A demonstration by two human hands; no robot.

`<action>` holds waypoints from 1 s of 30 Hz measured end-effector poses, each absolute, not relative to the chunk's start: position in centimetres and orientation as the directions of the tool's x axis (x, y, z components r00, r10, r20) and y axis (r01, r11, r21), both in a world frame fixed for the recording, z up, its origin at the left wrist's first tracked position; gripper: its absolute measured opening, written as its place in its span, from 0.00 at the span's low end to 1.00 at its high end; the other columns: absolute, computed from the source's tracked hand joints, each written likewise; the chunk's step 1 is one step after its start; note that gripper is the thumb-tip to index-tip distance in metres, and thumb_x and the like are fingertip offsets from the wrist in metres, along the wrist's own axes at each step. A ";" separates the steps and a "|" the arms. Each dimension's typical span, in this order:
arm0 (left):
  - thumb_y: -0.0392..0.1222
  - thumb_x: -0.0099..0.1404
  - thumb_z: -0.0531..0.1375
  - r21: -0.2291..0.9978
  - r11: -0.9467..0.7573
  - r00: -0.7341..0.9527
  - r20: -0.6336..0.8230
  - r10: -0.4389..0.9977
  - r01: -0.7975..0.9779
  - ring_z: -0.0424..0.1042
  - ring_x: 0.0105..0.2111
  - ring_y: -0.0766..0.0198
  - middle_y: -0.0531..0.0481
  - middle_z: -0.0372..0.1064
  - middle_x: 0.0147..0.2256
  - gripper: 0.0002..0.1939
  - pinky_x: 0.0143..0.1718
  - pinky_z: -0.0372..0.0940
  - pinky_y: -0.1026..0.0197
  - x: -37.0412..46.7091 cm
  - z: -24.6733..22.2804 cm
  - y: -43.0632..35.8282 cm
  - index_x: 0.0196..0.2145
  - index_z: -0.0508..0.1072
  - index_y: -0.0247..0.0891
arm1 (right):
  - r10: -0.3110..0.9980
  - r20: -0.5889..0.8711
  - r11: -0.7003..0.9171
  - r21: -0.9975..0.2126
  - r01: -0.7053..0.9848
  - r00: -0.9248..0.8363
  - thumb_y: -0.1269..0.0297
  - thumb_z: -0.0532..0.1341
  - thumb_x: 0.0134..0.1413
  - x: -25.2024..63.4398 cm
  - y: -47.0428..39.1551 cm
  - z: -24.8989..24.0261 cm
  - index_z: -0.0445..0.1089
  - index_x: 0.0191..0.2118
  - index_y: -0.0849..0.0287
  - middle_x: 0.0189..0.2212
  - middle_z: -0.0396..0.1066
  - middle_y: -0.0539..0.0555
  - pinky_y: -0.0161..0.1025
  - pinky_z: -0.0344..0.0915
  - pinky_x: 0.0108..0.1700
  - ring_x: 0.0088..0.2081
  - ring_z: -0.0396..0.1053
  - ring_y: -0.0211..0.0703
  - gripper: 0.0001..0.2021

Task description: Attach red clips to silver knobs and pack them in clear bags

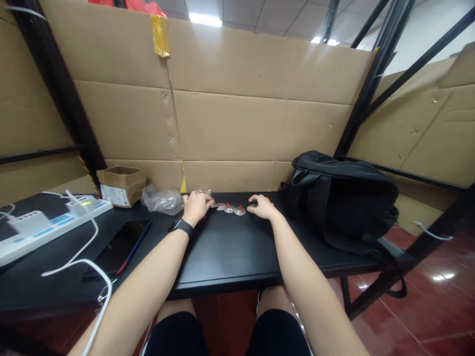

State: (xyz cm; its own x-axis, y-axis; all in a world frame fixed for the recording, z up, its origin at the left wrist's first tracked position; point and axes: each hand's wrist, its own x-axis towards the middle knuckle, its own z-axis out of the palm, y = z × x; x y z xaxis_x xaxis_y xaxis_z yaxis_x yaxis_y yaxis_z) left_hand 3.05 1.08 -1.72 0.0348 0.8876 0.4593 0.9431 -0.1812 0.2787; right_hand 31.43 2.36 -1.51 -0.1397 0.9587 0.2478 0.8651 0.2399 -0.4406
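Several small clear suction cups (229, 209) with red tips sit in a short row on the black table. At the row's left end, my left hand (196, 206) is bent over with its fingertips at a cup; a dark watch is on that wrist. A bit of red shows under this hand, its source hidden. Beyond the right end of the row, my right hand (262, 206) has its thumb and fingers closed around the edge of another clear cup (251, 207).
A crumpled clear plastic bag (162, 200) and an open cardboard box (122, 185) stand left of the hands. Nearer are a dark phone-like tablet (120, 247), a white power strip (55, 225) and white cables. A black backpack (341, 198) stands right. Cardboard walls (230, 128) enclose the back.
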 end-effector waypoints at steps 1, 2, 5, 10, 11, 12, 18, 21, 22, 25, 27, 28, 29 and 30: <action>0.51 0.66 0.57 0.274 -0.166 0.034 0.429 0.903 0.947 0.66 0.49 0.46 0.43 0.78 0.40 0.14 0.51 0.52 0.46 3.1 -1.7 1.2 0.37 0.82 0.48 | 0.958 0.227 0.262 -0.453 0.852 -0.174 0.58 0.69 0.46 31.8 2.6 -1.6 0.73 0.46 0.53 0.49 0.70 0.57 0.49 0.62 0.52 0.51 0.67 0.54 0.19; 0.52 0.67 0.55 0.276 -0.150 0.026 0.405 0.914 0.949 0.67 0.49 0.46 0.43 0.78 0.40 0.16 0.51 0.53 0.47 2.9 -1.5 1.4 0.38 0.82 0.48 | 0.955 0.215 0.285 -0.471 0.835 -0.205 0.60 0.70 0.45 32.1 2.8 -1.8 0.73 0.46 0.54 0.47 0.72 0.57 0.46 0.63 0.51 0.49 0.69 0.51 0.20; 0.54 0.71 0.48 0.314 -0.105 -0.024 0.383 0.923 0.944 0.69 0.50 0.47 0.42 0.77 0.47 0.22 0.50 0.58 0.49 1.3 -0.6 1.5 0.44 0.80 0.47 | 0.943 0.206 0.332 -0.513 0.792 -0.262 0.68 0.71 0.42 32.6 3.2 -2.0 0.74 0.46 0.57 0.44 0.74 0.56 0.38 0.65 0.48 0.44 0.72 0.45 0.20; 0.41 0.61 0.62 0.315 -0.136 0.054 0.256 0.965 0.939 0.77 0.40 0.58 0.46 0.80 0.40 0.11 0.42 0.65 0.63 -3.5 0.3 1.3 0.40 0.81 0.42 | 0.954 0.191 0.296 -0.477 0.828 -0.232 0.72 0.70 0.41 33.0 3.4 -2.1 0.75 0.45 0.57 0.43 0.76 0.55 0.36 0.66 0.45 0.42 0.73 0.44 0.20; 0.38 0.57 0.64 0.316 -0.130 0.057 0.228 0.972 0.940 0.77 0.37 0.59 0.46 0.80 0.37 0.11 0.41 0.66 0.65 -4.2 0.2 1.4 0.38 0.82 0.41 | 0.955 0.190 0.291 -0.474 0.831 -0.226 0.72 0.70 0.41 33.1 3.3 -2.0 0.75 0.45 0.57 0.43 0.76 0.55 0.35 0.66 0.45 0.41 0.73 0.44 0.20; 0.36 0.55 0.65 0.319 -0.121 0.056 0.204 0.977 0.940 0.77 0.36 0.60 0.47 0.80 0.35 0.10 0.39 0.66 0.65 -4.6 0.0 1.5 0.37 0.82 0.41 | 0.955 0.192 0.292 -0.475 0.830 -0.227 0.72 0.70 0.42 33.1 3.3 -2.0 0.75 0.45 0.57 0.42 0.76 0.55 0.35 0.66 0.45 0.41 0.74 0.43 0.19; 0.35 0.48 0.66 0.343 -0.121 0.072 0.151 0.986 0.932 0.77 0.30 0.61 0.50 0.79 0.29 0.07 0.33 0.66 0.65 -4.8 -1.7 2.5 0.27 0.81 0.43 | 0.944 0.231 0.323 -0.500 0.803 -0.236 0.72 0.70 0.41 33.3 3.4 -2.1 0.75 0.44 0.57 0.41 0.76 0.55 0.37 0.67 0.44 0.39 0.73 0.43 0.20; 0.35 0.47 0.64 0.349 -0.127 0.075 0.159 0.984 0.928 0.75 0.25 0.62 0.50 0.76 0.23 0.03 0.30 0.64 0.64 -4.9 -2.2 2.6 0.20 0.77 0.42 | 0.940 0.235 0.338 -0.534 0.775 -0.248 0.75 0.70 0.39 33.6 3.7 -2.5 0.76 0.43 0.57 0.40 0.76 0.55 0.38 0.68 0.44 0.37 0.73 0.43 0.20; 0.35 0.48 0.64 0.353 -0.132 0.074 0.172 0.982 0.926 0.74 0.24 0.62 0.49 0.75 0.21 0.04 0.30 0.63 0.64 -5.0 -2.2 2.7 0.19 0.76 0.41 | 0.939 0.237 0.340 -0.553 0.760 -0.248 0.76 0.69 0.39 33.6 3.8 -2.5 0.76 0.43 0.57 0.40 0.76 0.54 0.38 0.68 0.43 0.37 0.73 0.42 0.20; 0.38 0.53 0.62 0.380 -0.162 0.063 0.258 0.964 0.911 0.74 0.26 0.61 0.47 0.76 0.24 0.03 0.33 0.64 0.62 -4.8 -2.0 2.5 0.23 0.76 0.40 | 0.930 0.289 0.362 -0.620 0.696 -0.226 0.77 0.69 0.37 33.6 3.9 -2.4 0.74 0.43 0.59 0.39 0.74 0.54 0.38 0.68 0.43 0.35 0.72 0.40 0.21; 0.41 0.58 0.60 0.402 -0.207 0.069 0.331 0.941 0.892 0.76 0.32 0.60 0.46 0.78 0.31 0.05 0.36 0.65 0.61 -3.9 -1.5 2.3 0.30 0.76 0.41 | 0.904 0.377 0.415 -0.664 0.622 -0.201 0.76 0.68 0.38 33.0 3.6 -1.9 0.73 0.44 0.59 0.41 0.73 0.54 0.40 0.68 0.44 0.36 0.71 0.40 0.22; 0.43 0.61 0.59 0.437 -0.255 0.088 0.367 0.926 0.862 0.76 0.34 0.59 0.46 0.79 0.34 0.07 0.38 0.65 0.61 -3.2 -1.2 2.1 0.33 0.76 0.41 | 0.883 0.427 0.456 -0.686 0.567 -0.193 0.74 0.68 0.38 32.5 3.3 -1.6 0.72 0.45 0.58 0.42 0.73 0.54 0.40 0.69 0.44 0.37 0.71 0.40 0.22; 0.45 0.63 0.58 0.473 -0.312 0.117 0.397 0.910 0.824 0.76 0.36 0.60 0.46 0.79 0.36 0.09 0.40 0.66 0.61 -2.3 -0.9 1.9 0.36 0.76 0.41 | 0.859 0.476 0.502 -0.706 0.499 -0.190 0.73 0.68 0.40 31.8 3.0 -1.2 0.72 0.46 0.57 0.44 0.72 0.55 0.41 0.69 0.44 0.39 0.71 0.41 0.22; 0.48 0.63 0.59 0.556 -0.400 0.154 0.436 0.887 0.729 0.76 0.37 0.60 0.46 0.79 0.37 0.11 0.41 0.66 0.60 -1.2 -0.6 1.6 0.36 0.76 0.40 | 0.834 0.515 0.547 -0.727 0.416 -0.197 0.71 0.67 0.41 31.1 2.6 -0.9 0.71 0.47 0.56 0.46 0.72 0.55 0.40 0.69 0.44 0.42 0.71 0.43 0.22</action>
State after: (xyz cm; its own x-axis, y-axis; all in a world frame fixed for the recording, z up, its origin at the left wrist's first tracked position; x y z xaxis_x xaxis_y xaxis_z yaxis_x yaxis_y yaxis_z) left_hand -1.22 1.61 -0.62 0.1536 0.8867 0.4360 0.7290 -0.3996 0.5558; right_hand 31.06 2.57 -0.87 -0.1965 0.8343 0.5151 0.4163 0.5467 -0.7265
